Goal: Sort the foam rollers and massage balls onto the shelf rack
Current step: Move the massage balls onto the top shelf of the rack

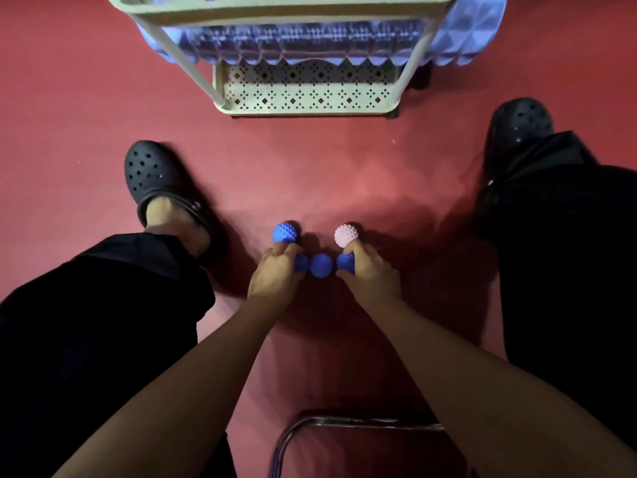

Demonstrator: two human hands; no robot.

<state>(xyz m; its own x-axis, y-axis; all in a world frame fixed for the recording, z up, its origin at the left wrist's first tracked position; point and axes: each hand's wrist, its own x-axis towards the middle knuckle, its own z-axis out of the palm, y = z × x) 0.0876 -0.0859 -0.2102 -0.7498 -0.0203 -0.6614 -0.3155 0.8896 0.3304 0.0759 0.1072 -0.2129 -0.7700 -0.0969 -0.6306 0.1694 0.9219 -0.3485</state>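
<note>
On the red floor between my feet lie a blue spiky ball (285, 232) and a pink spiky ball (345, 235). Just nearer to me, three smooth blue balls sit in a row. My left hand (275, 276) curls over the left blue ball (302, 263), fingertips touching the blue spiky ball. My right hand (371, 276) curls over the right blue ball (345, 261), fingertips at the pink spiky ball. The middle blue ball (321, 266) lies free between the hands. Ahead stands the cream shelf rack (303, 111), with textured blue foam rollers (293, 39) on its middle shelf.
My feet in black clogs (155, 174) (520, 122) and dark trouser legs flank the balls on both sides. A metal chair frame (344, 422) is below me at the bottom edge. The rack's perforated lowest shelf (306, 85) holds nothing visible.
</note>
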